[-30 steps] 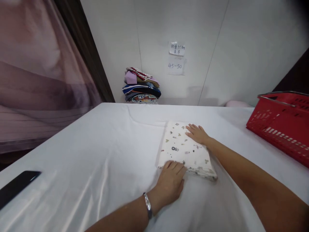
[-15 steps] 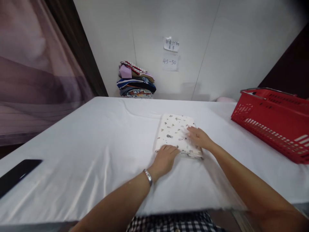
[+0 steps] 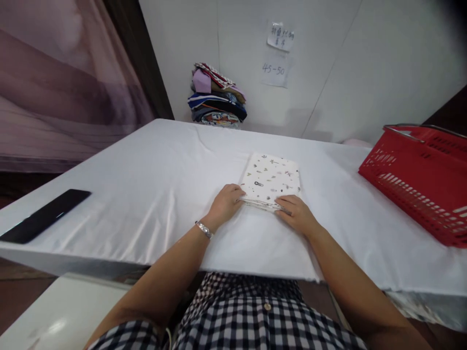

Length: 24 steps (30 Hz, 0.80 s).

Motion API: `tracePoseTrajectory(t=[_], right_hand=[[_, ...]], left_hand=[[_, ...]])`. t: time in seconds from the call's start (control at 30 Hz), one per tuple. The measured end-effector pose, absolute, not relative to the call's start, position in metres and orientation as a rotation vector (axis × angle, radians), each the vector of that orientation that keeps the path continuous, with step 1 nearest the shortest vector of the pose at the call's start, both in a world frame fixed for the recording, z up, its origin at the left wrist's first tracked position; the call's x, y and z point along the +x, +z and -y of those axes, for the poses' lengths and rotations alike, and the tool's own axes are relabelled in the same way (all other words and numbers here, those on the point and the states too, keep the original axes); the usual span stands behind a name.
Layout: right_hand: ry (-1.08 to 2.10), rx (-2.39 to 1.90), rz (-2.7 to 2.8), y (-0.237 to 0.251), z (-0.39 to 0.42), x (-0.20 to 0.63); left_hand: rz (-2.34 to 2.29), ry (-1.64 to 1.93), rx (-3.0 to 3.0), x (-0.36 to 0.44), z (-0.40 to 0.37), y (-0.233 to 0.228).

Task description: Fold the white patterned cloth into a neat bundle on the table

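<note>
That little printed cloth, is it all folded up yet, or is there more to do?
The printed cloth already lies folded into a neat rectangle on the white table. Both the left hand and right hand rest at its near edge. It has not joined the stack of folded clothes by the wall.

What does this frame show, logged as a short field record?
left hand: fingers on the near left corner of the folded printed cloth
right hand: fingers on the cloth's near right corner
surface: table with white cover
right side: red basket
far wall: stack of folded clothes, paper notes
left edge: black phone
</note>
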State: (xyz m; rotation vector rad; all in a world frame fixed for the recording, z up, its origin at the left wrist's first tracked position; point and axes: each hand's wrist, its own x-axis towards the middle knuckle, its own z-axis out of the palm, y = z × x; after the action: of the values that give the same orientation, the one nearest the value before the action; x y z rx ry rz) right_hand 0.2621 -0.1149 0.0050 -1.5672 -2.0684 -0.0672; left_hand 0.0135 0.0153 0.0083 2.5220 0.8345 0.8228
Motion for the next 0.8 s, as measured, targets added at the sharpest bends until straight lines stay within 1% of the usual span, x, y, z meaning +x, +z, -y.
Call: tracePoseTrajectory(t=[0.23, 0.4, 0.57, 0.8], right_hand=[[-0.111, -1.576, 2.1, 0.003, 0.117, 0.262], [-0.163, -1.694, 2.144, 0.014, 0.108, 0.242], [-0.109, -1.765, 2.256, 0.031, 0.077, 0.204], [-0.119, -1.7, 2.214, 0.022, 0.056, 0.187]], left_hand=[[-0.926, 0.77, 2.204, 0.003, -0.016, 0.003], [-0.928, 0.793, 2.195, 0.009, -0.013, 0.001], [-0.881, 0.79, 2.198, 0.011, -0.014, 0.004], [-0.837, 0.687, 2.222, 0.01, -0.02, 0.007]])
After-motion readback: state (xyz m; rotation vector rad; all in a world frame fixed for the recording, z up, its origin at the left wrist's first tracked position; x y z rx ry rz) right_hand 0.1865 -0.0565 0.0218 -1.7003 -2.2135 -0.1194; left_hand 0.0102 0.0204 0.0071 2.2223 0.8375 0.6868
